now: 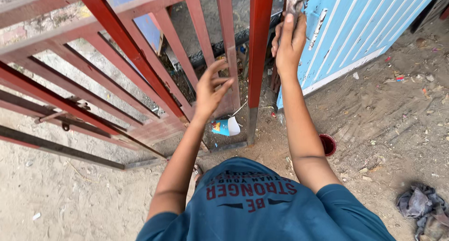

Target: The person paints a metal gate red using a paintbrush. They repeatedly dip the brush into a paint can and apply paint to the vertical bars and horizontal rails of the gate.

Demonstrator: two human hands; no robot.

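A red-painted metal gate [140, 58] with slanted bars leans in front of me. My right hand [288, 42] is raised and shut on the handle of a paintbrush [295, 1], whose bristles point up beside the gate's red upright post [258, 44]. My left hand [210, 89] hovers open with fingers spread, just in front of the lower bars, holding nothing. A paper cup [226, 126] lies on its side on the ground below my left hand.
A light blue corrugated panel [360, 26] stands behind the post at the right. A small red-rimmed tin [328, 144] sits on the sandy ground by my right forearm. A crumpled grey rag [423, 208] lies at the lower right.
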